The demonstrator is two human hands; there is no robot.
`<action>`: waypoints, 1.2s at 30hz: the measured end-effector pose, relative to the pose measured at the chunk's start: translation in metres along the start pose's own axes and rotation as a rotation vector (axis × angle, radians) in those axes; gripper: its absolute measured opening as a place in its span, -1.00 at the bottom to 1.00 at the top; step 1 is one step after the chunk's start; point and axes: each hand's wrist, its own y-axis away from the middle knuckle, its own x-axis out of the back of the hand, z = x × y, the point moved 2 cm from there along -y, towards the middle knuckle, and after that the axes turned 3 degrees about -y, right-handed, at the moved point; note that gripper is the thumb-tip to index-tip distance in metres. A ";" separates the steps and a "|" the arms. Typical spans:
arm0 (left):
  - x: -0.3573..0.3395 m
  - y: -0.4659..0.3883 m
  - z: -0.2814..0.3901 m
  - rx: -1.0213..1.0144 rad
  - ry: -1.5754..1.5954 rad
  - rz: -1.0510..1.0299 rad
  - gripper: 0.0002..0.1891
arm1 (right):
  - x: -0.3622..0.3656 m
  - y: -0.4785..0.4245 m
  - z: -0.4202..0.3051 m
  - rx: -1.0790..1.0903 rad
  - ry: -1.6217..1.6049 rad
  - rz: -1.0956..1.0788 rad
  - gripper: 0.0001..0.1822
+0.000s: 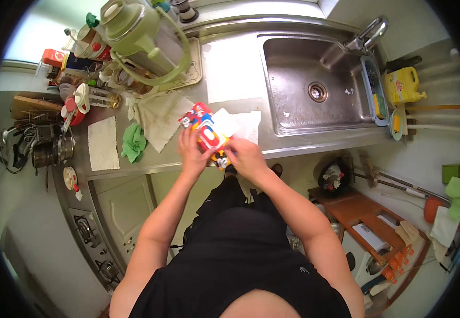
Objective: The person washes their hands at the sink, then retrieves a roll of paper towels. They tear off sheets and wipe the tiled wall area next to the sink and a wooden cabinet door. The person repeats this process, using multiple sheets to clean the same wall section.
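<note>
Over the counter's front edge, a colourful wet-wipes pack (pixel 211 133) with cartoon prints is held between my two hands. Its white flip lid (pixel 224 121) appears raised, showing the oval opening with red and blue in it. My left hand (pixel 193 153) grips the pack's left side, thumb near the lower edge. At the lower right edge, my right hand (pixel 249 157) pinches the pack; its fingertips are partly hidden. Just beyond the right hand, a white sheet (pixel 250 125) lies on the counter, partly covered by the pack and hand.
A steel sink (pixel 293 79) with a faucet (pixel 367 35) is at the right. Leftward lie a beige cloth (pixel 164 117), a crumpled green cloth (pixel 133 143) and a white cloth (pixel 103 144). A large green thermos (pixel 146 39) stands behind them. A gas stove (pixel 94 246) is lower left.
</note>
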 end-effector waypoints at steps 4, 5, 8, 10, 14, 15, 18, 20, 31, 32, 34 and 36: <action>-0.004 0.002 -0.002 0.043 0.092 -0.026 -0.20 | -0.081 -0.057 0.011 -0.032 0.387 -0.133 -0.89; -0.003 0.001 -0.001 0.047 0.117 -0.045 -0.19 | -0.088 -0.060 0.011 -0.040 0.425 -0.117 -0.89; -0.005 0.004 -0.010 0.059 0.123 -0.020 -0.16 | -0.100 -0.064 0.001 -0.114 0.540 -0.119 -0.87; -0.002 0.002 -0.012 0.056 0.134 -0.037 -0.15 | -0.104 -0.062 -0.002 -0.178 0.546 -0.089 -0.86; -0.001 0.000 -0.015 0.043 0.163 -0.057 -0.14 | -0.108 -0.066 0.003 -0.284 0.606 -0.074 -0.82; 0.001 -0.001 -0.015 0.043 0.173 -0.064 -0.14 | -0.109 -0.068 0.003 -0.306 0.588 -0.091 -0.82; 0.004 -0.004 -0.014 0.064 0.191 -0.074 -0.18 | -0.099 -0.073 0.004 -0.363 0.493 -0.124 -0.82; 0.002 -0.005 -0.014 0.082 0.194 -0.076 -0.17 | -0.089 -0.075 0.002 -0.388 0.376 -0.126 -0.82; 0.000 -0.012 -0.003 0.034 0.211 -0.056 -0.10 | -0.008 -0.059 -0.063 -0.474 -0.601 0.031 -0.95; 0.002 -0.016 -0.002 0.021 0.230 -0.077 -0.11 | 0.007 -0.054 -0.072 -0.458 -0.666 0.058 -0.95; 0.001 -0.023 0.000 -0.014 0.233 -0.073 -0.11 | 0.042 -0.041 -0.090 -0.390 -0.724 0.128 -0.95; -0.001 -0.030 -0.001 -0.058 0.234 -0.075 -0.13 | 0.079 -0.023 -0.102 -0.288 -0.723 0.221 -0.93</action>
